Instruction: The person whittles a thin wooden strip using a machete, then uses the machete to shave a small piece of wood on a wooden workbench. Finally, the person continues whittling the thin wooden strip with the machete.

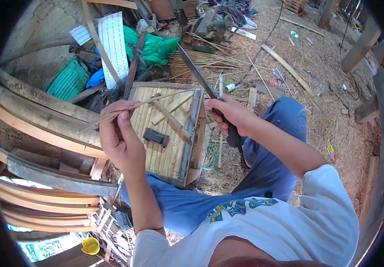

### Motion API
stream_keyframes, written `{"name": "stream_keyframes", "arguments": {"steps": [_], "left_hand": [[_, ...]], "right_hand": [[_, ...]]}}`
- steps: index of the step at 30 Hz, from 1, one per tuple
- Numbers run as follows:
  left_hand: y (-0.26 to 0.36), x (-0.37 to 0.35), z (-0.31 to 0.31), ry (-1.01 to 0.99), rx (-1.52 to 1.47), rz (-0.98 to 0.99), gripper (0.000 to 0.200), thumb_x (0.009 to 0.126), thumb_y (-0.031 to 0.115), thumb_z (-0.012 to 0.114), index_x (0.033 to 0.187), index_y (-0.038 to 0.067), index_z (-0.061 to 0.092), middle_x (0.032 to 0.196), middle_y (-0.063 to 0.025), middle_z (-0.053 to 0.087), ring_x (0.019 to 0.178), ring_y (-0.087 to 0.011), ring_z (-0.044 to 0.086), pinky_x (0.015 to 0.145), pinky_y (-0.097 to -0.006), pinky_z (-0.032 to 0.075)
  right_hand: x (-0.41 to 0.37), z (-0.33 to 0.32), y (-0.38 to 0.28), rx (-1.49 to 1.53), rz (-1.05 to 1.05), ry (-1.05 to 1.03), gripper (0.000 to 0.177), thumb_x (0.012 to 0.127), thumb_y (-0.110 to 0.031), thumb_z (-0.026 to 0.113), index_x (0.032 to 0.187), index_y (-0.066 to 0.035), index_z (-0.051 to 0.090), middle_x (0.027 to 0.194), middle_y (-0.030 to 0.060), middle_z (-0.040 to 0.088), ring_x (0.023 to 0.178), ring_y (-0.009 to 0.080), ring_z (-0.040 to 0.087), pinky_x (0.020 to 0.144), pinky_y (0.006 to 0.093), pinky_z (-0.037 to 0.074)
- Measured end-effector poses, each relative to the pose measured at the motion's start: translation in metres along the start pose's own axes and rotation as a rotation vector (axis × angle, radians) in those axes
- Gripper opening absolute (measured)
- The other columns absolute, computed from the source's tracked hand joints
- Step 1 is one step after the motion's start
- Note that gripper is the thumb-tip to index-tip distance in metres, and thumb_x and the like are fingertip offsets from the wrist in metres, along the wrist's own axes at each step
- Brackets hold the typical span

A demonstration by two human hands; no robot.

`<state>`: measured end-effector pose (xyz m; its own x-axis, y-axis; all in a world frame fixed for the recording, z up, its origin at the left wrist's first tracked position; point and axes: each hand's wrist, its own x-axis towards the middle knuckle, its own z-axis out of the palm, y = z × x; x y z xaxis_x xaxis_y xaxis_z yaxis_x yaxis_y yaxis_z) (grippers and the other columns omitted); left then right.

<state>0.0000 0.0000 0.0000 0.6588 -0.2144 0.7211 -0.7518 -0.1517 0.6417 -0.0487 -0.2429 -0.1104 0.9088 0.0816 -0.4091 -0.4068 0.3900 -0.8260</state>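
Observation:
My left hand point(121, 133) pinches a thin wooden strip point(161, 97), which slants up to the right over a slatted wooden box top point(156, 161). In my right hand point(232, 116) is the black handle of a long machete point(195, 71), its blade pointing up and to the left, past the box's right edge. Beneath the strip, two short wooden pieces lie crossed on the slats, one of them a flat stick point(172, 119). A dark block-shaped tool point(156, 137) rests on the box, just right of my left wrist.
Stacked curved timbers point(45, 131) stand at the left. Behind the box lie green plastic sheeting point(156, 48), a green basket point(69, 79) and a bundle of thin sticks point(205, 59). A long plank point(290, 69) lies on the shavings-covered ground. A yellow container point(90, 245) is at lower left.

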Motion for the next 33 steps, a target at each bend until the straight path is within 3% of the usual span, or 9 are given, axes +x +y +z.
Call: {"name": "stream_keyframes", "arguments": {"steps": [8, 14, 15, 17, 20, 23, 24, 27, 33], "left_hand": [[-0.01, -0.001, -0.023, -0.034, 0.114, 0.031, 0.012, 0.107, -0.001, 0.046, 0.11, -0.005, 0.057, 0.113, -0.0137, 0.063, 0.106, -0.0224, 0.067, 0.099, -0.0365, 0.057], [-0.011, -0.002, -0.022, -0.002, 0.156, 0.09, 0.011, 0.107, 0.0, 0.048, 0.111, -0.003, 0.058, 0.111, -0.0135, 0.062, 0.105, -0.0236, 0.069, 0.096, -0.0343, 0.055], [-0.013, -0.004, -0.022, 0.018, 0.11, 0.061, 0.013, 0.106, 0.0, 0.05, 0.118, -0.003, 0.055, 0.11, -0.014, 0.063, 0.103, -0.0236, 0.069, 0.095, -0.0348, 0.055], [-0.018, -0.008, -0.021, 0.062, 0.021, -0.001, 0.028, 0.105, -0.001, 0.052, 0.133, -0.001, 0.048, 0.109, -0.015, 0.064, 0.1, -0.0235, 0.07, 0.095, -0.0357, 0.056], [-0.01, -0.004, -0.011, 0.226, -0.05, 0.106, 0.068, 0.1, -0.004, 0.059, 0.155, 0.006, 0.02, 0.104, -0.0173, 0.068, 0.088, -0.0204, 0.07, 0.078, -0.026, 0.056], [-0.008, -0.005, -0.013, 0.251, 0.136, 0.14, 0.094, 0.097, -0.006, 0.062, 0.158, 0.011, -0.008, 0.101, -0.0192, 0.069, 0.086, -0.0206, 0.07, 0.072, -0.0245, 0.057], [-0.012, -0.007, -0.015, 0.228, 0.168, 0.18, 0.093, 0.097, -0.008, 0.062, 0.158, 0.013, -0.005, 0.1, -0.0195, 0.068, 0.086, -0.0211, 0.07, 0.07, -0.0257, 0.058], [-0.01, -0.007, -0.014, 0.189, 0.154, 0.209, 0.09, 0.097, -0.007, 0.062, 0.157, 0.016, -0.001, 0.102, -0.0208, 0.067, 0.086, -0.0239, 0.071, 0.073, -0.0303, 0.061], [-0.006, -0.006, -0.015, 0.24, 0.267, 0.387, 0.078, 0.098, -0.004, 0.062, 0.153, 0.017, 0.011, 0.116, -0.0273, 0.06, 0.093, -0.0323, 0.071, 0.081, -0.0427, 0.064]], "right_hand": [[0.008, 0.026, 0.006, -0.184, -0.126, 0.003, 0.046, 0.101, -0.048, 0.06, 0.089, -0.005, 0.056, 0.055, 0.0002, 0.048, 0.038, 0.0101, 0.043, 0.038, 0.0301, 0.037], [-0.007, 0.068, -0.045, -0.246, -0.308, -0.111, 0.047, 0.108, -0.047, 0.048, 0.095, -0.003, 0.058, 0.059, -0.0001, 0.048, 0.039, 0.0098, 0.046, 0.038, 0.0267, 0.04], [-0.01, 0.075, -0.05, -0.249, -0.325, -0.11, 0.046, 0.109, -0.047, 0.047, 0.097, -0.003, 0.058, 0.059, 0.0003, 0.049, 0.04, 0.0096, 0.047, 0.039, 0.0261, 0.04], [-0.014, 0.086, -0.055, -0.255, -0.356, -0.113, 0.045, 0.11, -0.046, 0.044, 0.1, -0.004, 0.058, 0.06, 0.0012, 0.05, 0.041, 0.0092, 0.047, 0.04, 0.0251, 0.039], [-0.013, 0.088, -0.041, -0.262, -0.448, -0.242, 0.04, 0.111, -0.043, 0.043, 0.11, -0.005, 0.055, 0.063, 0.0026, 0.053, 0.043, 0.008, 0.048, 0.042, 0.024, 0.039], [-0.02, 0.09, -0.027, -0.251, -0.418, -0.241, 0.033, 0.109, -0.039, 0.05, 0.109, -0.007, 0.053, 0.063, 0.0004, 0.054, 0.046, 0.0066, 0.049, 0.042, 0.0257, 0.038], [-0.018, 0.087, -0.024, -0.265, -0.382, -0.282, 0.029, 0.11, -0.034, 0.048, 0.119, -0.006, 0.05, 0.071, 0.0039, 0.058, 0.043, 0.0054, 0.047, 0.042, 0.0224, 0.036], [-0.026, 0.085, -0.025, -0.368, -0.488, -0.226, 0.03, 0.107, -0.029, 0.055, 0.126, -0.007, 0.051, 0.076, 0.0034, 0.062, 0.065, 0.0097, 0.059, 0.06, 0.0279, 0.048], [-0.025, 0.078, -0.016, -0.489, -0.848, -0.278, 0.06, 0.103, -0.015, 0.055, 0.159, -0.013, 0.036, 0.101, 0.0111, 0.07, 0.082, 0.0178, 0.067, 0.078, 0.0335, 0.052]]}}
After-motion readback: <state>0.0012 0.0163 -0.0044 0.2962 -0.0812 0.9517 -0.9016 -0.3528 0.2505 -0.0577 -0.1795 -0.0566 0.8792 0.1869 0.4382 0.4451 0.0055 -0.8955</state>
